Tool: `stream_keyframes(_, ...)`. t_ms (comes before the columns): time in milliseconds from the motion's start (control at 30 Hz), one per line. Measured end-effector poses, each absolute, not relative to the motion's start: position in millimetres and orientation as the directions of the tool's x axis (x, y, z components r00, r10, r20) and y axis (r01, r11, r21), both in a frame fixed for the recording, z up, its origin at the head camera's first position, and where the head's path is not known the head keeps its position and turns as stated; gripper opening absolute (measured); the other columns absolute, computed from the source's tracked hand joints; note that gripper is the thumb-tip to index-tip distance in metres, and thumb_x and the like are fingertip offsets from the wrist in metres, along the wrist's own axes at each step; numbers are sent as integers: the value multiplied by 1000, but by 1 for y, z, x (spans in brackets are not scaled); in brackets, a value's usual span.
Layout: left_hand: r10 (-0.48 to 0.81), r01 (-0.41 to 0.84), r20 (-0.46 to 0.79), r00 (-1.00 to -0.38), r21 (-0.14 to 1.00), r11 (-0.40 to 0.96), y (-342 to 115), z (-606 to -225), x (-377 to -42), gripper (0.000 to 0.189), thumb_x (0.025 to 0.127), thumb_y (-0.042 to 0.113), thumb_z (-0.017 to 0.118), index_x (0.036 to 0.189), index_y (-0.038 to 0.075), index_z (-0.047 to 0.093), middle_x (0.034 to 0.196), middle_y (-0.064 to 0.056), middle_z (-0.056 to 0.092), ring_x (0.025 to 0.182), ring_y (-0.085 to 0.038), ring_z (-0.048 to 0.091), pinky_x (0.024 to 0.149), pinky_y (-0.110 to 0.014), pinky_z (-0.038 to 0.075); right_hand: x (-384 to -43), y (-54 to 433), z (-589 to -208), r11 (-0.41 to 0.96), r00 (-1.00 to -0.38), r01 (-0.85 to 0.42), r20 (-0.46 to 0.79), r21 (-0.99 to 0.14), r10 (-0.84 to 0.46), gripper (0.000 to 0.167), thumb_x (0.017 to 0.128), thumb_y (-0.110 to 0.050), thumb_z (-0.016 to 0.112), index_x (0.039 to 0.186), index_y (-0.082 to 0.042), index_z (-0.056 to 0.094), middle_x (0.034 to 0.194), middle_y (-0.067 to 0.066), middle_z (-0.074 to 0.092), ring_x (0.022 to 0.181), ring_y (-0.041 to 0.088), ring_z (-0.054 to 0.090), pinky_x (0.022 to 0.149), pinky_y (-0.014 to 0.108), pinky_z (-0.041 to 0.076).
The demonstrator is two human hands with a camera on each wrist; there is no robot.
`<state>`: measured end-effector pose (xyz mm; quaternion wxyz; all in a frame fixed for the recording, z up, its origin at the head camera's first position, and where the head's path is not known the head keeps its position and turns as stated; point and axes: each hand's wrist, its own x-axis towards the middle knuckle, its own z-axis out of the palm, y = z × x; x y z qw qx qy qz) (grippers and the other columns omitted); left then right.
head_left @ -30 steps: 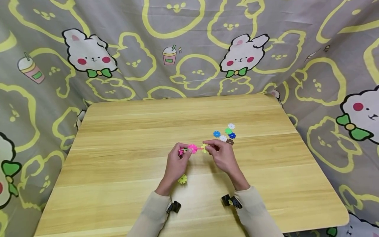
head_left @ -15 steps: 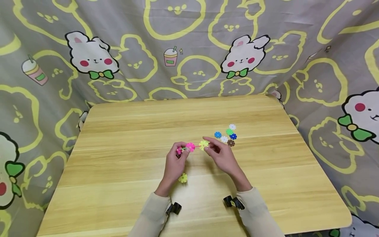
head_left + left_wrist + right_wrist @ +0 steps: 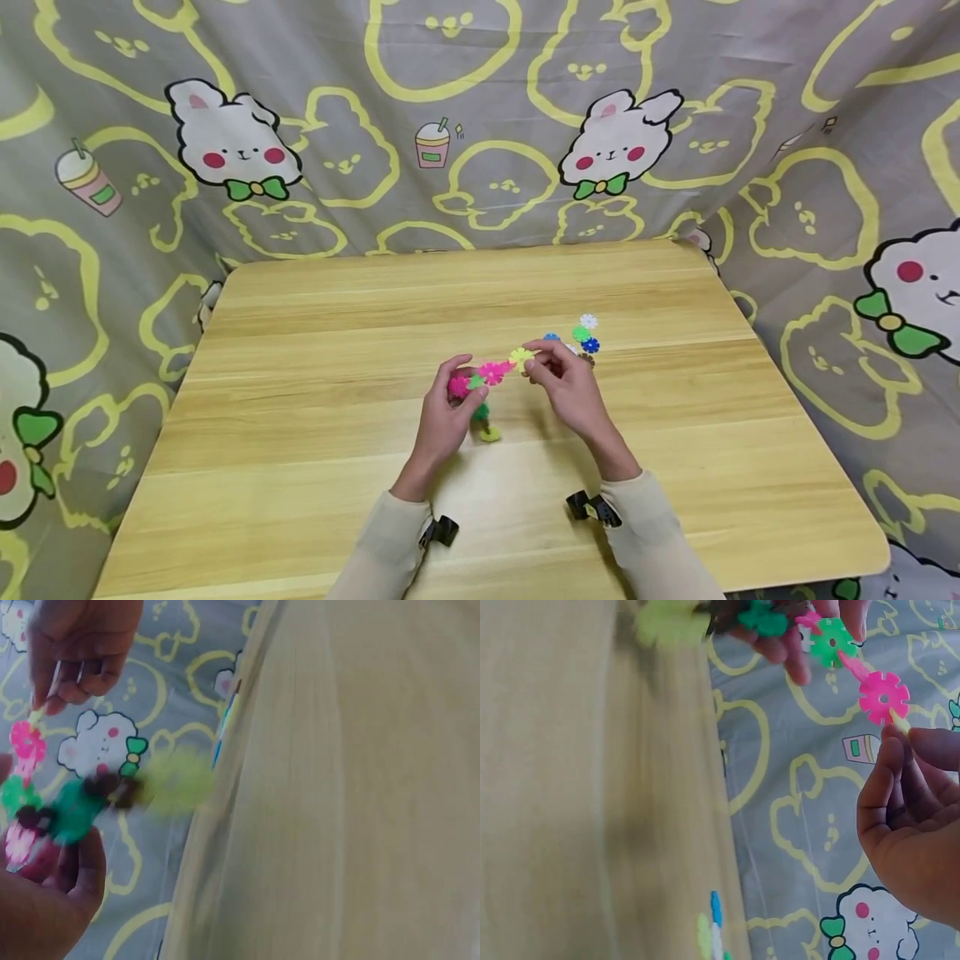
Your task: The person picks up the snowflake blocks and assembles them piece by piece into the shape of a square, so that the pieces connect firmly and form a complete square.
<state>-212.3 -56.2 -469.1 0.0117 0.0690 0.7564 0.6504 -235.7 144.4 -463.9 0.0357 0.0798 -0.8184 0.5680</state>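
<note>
Both hands hold a chain of interlocking snowflake discs above the table. My left hand [image 3: 448, 417] grips its left part, where a pink disc [image 3: 459, 387] and a light green disc [image 3: 476, 382] join. Another pink disc [image 3: 492, 372] sits between the hands. At the right end, my right hand [image 3: 568, 390] pinches a yellow disc [image 3: 520, 359] between thumb and fingers. From the left part a branch hangs down: a dark green disc [image 3: 75, 810], brown discs [image 3: 124, 789] and a yellow disc [image 3: 176, 782], blurred in the left wrist view. Fingers hide some joints.
Loose discs lie on the wooden table [image 3: 315, 433] just beyond my right hand: white [image 3: 588, 321], green [image 3: 581, 333], dark blue [image 3: 591, 345] and others partly covered by the hand. A patterned curtain [image 3: 495, 100] surrounds the table's back and sides.
The chain has turned so its discs show more of their faces, and the hanging branch has swung right, its dark green disc now visible. My right hand has shifted slightly right, covering some loose discs.
</note>
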Motion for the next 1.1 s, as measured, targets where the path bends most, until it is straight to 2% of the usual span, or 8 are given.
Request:
stream_keyframes(67,135,101,84,-987,987,129,-58,-468,-213,44,96,12,59,136,6,45,126,-18,60,102,-26,62,87,-26,50,-236,145,-461,361,-979,-200,178,-911,-95,21,97,-19,58,117,-16,65,85,7,64,74,18,58,59,23,44)
stream_keyframes(167,134,128,111,-985,983,135,-58,-465,-215,37,98,13,56,133,4,48,124,-20,60,108,-30,60,91,-32,48,-236,146,-457,392,-969,-248,219,-886,-116,21,97,-17,59,117,-15,65,85,7,66,72,14,58,59,24,45)
stream_keyframes(233,134,163,142,-981,974,160,-57,-459,-216,33,98,11,54,130,2,51,121,-22,59,104,-31,59,87,-31,48,-236,146,-454,410,-961,-276,241,-870,-134,19,96,-15,61,115,-13,65,84,5,67,72,13,59,61,24,46)
stream_keyframes(433,205,267,218,-954,929,257,-51,-441,-217,27,100,11,50,125,1,57,114,-20,59,90,-25,58,74,-23,46,-234,139,-447,439,-943,-327,261,-837,-205,14,94,-12,63,108,-11,65,83,1,68,76,17,64,67,26,51)
stream_keyframes(533,220,296,239,-946,913,281,-49,-439,-218,24,100,11,50,119,1,61,104,-14,62,80,-17,57,69,-21,46,-234,136,-446,443,-934,-347,263,-827,-241,14,95,-13,62,108,-12,67,81,0,67,74,14,62,63,28,50)
stream_keyframes(667,205,324,273,-940,903,282,-47,-441,-217,19,99,9,53,106,-1,67,87,-10,62,67,-7,48,62,-19,41,-234,133,-446,447,-923,-375,282,-812,-263,15,95,-16,61,108,-14,69,79,-1,67,70,10,61,57,31,48)
stream_keyframes(900,163,385,353,-921,886,258,-44,-452,-217,15,98,3,52,92,-4,64,75,-7,53,64,-4,42,58,-19,39,-235,131,-444,448,-923,-371,269,-813,-275,15,96,-17,61,109,-15,68,81,-3,69,73,17,64,57,25,47)
stream_keyframes(1100,58,324,319,-946,916,235,-45,-466,-222,17,99,2,47,88,-6,57,70,-8,48,61,-6,43,56,-19,38,-244,156,-450,479,-956,-285,207,-830,-209,17,96,-15,61,112,-13,67,88,2,70,79,22,65,65,27,52)
